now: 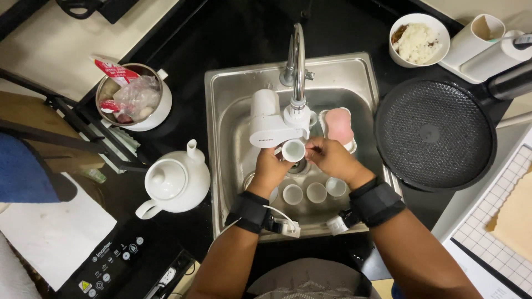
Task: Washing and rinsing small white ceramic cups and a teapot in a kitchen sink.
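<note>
A small white cup point(293, 150) is held over the steel sink point(354, 72), right under the white filter unit point(269, 119) on the tap point(297, 55). My left hand point(269, 171) grips the cup from the left. My right hand point(331, 158) holds its rim from the right, fingers at the edge. Three more small white cups point(316, 192) stand in a row on the sink floor below my hands. A pink sponge point(338, 125) lies in a white holder behind my right hand. Both wrists wear black bands.
A white teapot point(176, 180) stands left of the sink, beside a white pot point(136, 97) holding plastic bags. A black pan point(435, 133) sits to the right. A bowl of rice point(418, 39) is at the back right. An induction cooker point(113, 263) is at the lower left.
</note>
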